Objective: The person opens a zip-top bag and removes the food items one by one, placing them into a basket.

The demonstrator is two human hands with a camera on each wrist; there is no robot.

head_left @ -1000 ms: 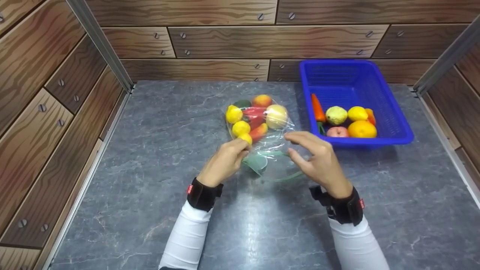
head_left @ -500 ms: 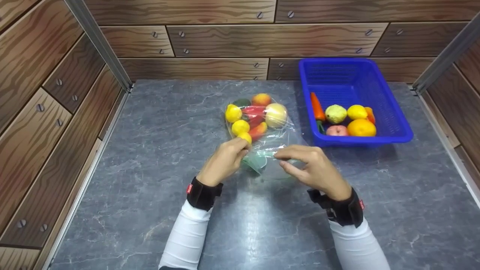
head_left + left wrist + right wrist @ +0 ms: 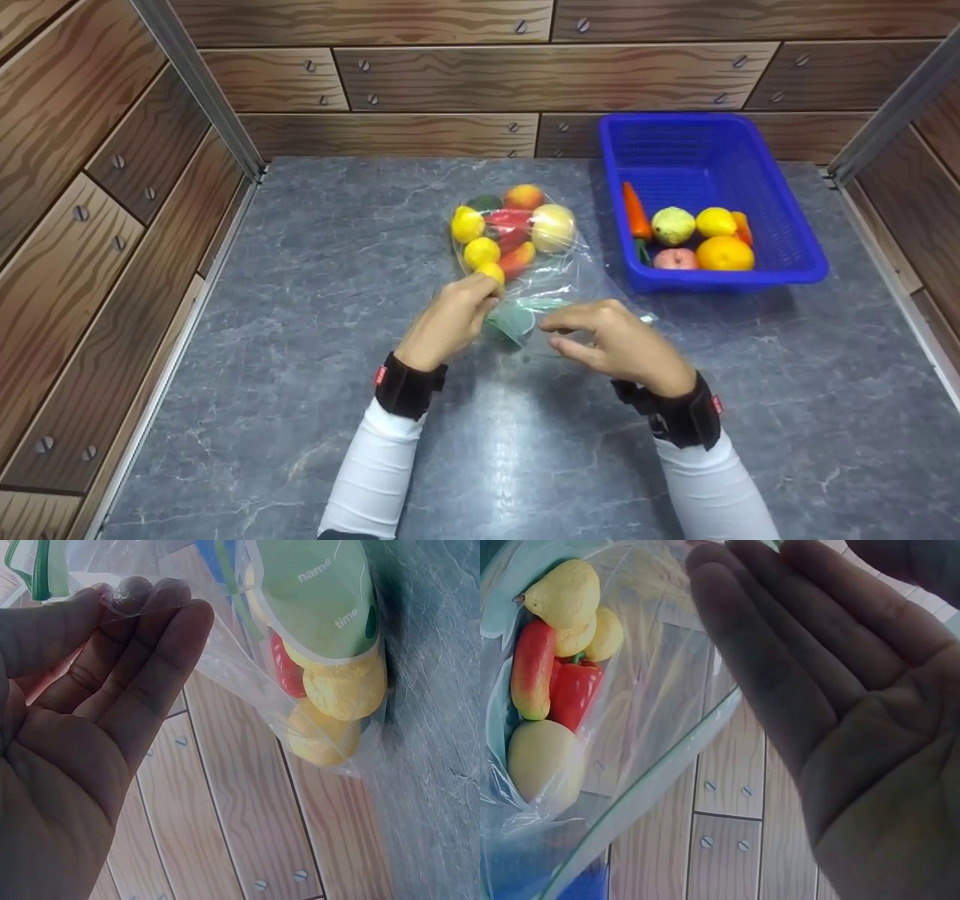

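Observation:
A clear zip bag (image 3: 555, 283) with a green strip at its mouth lies on the table, holding several fruits and vegetables. Inside show a pear (image 3: 564, 596), a red bell pepper (image 3: 576, 692), a red-yellow mango (image 3: 532, 671) and a large pale round fruit (image 3: 544, 761). My left hand (image 3: 450, 321) pinches film at the bag's mouth between thumb and fingertips. A green panel (image 3: 319, 592) printed "name" and "time" hangs below it. My right hand (image 3: 619, 345) is at the mouth's right side, fingers straight and thumb apart from them, fingertips by the green zip strip (image 3: 649, 787).
Behind the bag to the right stands a blue basket (image 3: 735, 279). In it lie a carrot (image 3: 636, 214), a lemon (image 3: 716, 222), an orange (image 3: 725, 253), a pink fruit (image 3: 676, 259) and a knobbly yellow-green fruit (image 3: 673, 226). Wood-patterned walls (image 3: 442, 79) enclose the grey table.
My right hand has moved left and toward me along the bag's mouth. The film to its right now spreads farther right. My left hand keeps its place.

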